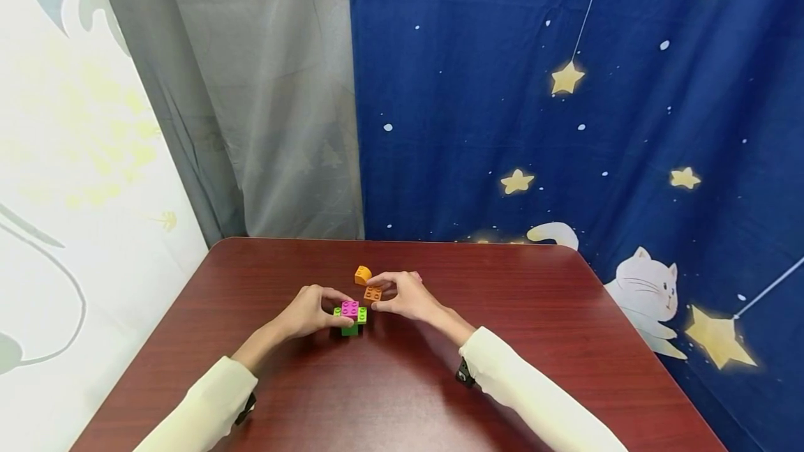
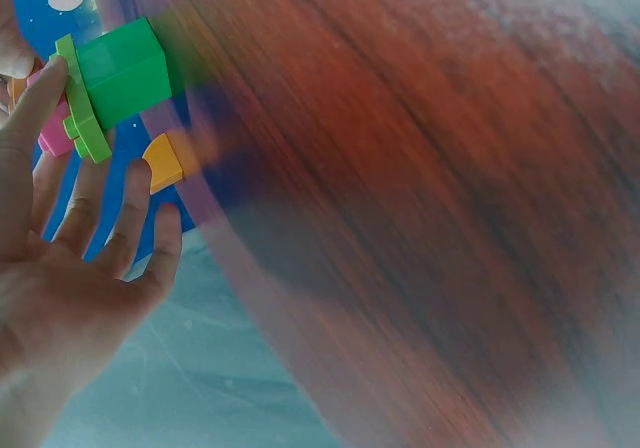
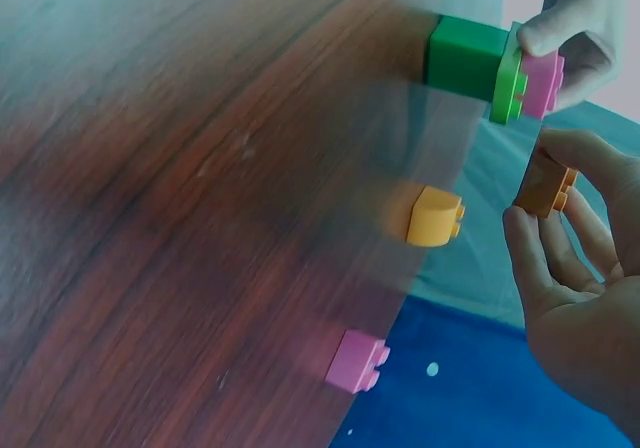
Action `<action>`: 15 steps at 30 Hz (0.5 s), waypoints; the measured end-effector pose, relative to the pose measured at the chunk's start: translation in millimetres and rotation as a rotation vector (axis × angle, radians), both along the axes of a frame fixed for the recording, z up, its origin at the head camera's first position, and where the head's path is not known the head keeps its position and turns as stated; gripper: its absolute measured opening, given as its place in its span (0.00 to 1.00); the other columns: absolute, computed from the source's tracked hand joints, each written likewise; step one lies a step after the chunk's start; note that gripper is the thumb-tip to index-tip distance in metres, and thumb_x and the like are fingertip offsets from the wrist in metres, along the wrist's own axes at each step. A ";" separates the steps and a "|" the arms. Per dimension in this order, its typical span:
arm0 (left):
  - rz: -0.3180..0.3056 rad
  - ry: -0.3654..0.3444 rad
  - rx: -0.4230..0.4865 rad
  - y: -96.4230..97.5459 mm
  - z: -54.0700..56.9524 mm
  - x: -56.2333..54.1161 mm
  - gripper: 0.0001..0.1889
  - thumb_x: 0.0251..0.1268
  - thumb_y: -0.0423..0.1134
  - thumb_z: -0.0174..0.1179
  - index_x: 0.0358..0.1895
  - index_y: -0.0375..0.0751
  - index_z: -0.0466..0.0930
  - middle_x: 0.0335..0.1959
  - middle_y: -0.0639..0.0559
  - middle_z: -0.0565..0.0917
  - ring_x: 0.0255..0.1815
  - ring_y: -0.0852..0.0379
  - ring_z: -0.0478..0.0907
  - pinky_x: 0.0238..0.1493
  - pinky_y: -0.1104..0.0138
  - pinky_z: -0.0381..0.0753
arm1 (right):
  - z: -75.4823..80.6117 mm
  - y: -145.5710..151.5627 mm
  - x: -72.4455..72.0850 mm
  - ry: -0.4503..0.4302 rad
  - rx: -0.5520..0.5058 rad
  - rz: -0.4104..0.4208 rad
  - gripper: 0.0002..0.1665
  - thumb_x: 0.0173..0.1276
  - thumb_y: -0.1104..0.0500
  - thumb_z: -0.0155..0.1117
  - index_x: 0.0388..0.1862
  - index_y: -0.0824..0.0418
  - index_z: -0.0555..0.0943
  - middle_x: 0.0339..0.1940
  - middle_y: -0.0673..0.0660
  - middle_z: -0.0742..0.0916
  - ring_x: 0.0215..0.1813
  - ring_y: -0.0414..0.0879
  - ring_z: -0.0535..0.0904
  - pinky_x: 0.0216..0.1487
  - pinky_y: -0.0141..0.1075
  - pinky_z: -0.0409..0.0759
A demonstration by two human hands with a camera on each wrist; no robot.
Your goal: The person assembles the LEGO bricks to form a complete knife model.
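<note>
Between the thumb and fingers of my left hand (image 1: 308, 312) is a small stack of toy bricks standing on the table. The stack has a dark green block (image 3: 465, 56) at the bottom, a lime green brick (image 2: 86, 103) across it, and a pink brick (image 1: 350, 307) with studs on top. My right hand (image 1: 408, 296) pinches an orange brick (image 3: 545, 183) by its sides, held above the table just right of the stack. In the right wrist view the orange brick and the stack are apart.
A yellow-orange brick with a rounded side (image 3: 434, 216) lies on the table (image 1: 402, 396) behind the orange one. Another pink brick (image 3: 355, 361) stands farther right, mostly hidden behind my right hand in the head view. Curtains (image 1: 289, 89) hang past the table's far edge.
</note>
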State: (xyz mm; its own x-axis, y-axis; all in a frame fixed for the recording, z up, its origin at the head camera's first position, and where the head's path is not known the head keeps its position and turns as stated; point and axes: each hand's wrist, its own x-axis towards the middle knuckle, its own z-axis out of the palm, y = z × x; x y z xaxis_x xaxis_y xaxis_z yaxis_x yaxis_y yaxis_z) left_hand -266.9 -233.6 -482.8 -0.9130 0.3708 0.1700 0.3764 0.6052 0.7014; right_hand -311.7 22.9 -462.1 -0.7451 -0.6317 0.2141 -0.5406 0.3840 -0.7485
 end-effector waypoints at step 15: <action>0.001 0.000 -0.012 0.1 1.2 0.8 0.20 0.52 0.49 0.82 0.47 0.46 0.91 0.39 0.56 0.90 0.38 0.57 0.86 0.38 0.69 0.82 | 3.6 -12.6 7.0 0.003 -0.001 0.016 0.25 0.62 0.68 0.78 0.58 0.65 0.86 0.56 0.58 0.89 0.54 0.49 0.87 0.56 0.45 0.84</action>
State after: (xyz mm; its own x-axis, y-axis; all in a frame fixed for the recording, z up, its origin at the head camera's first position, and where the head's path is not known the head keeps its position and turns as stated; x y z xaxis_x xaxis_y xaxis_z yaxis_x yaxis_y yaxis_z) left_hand -266.1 -233.5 -481.6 -0.9135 0.3714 0.1661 0.3758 0.6139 0.6942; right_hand -304.7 10.3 -458.6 -0.7340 -0.6437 0.2168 -0.5491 0.3745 -0.7471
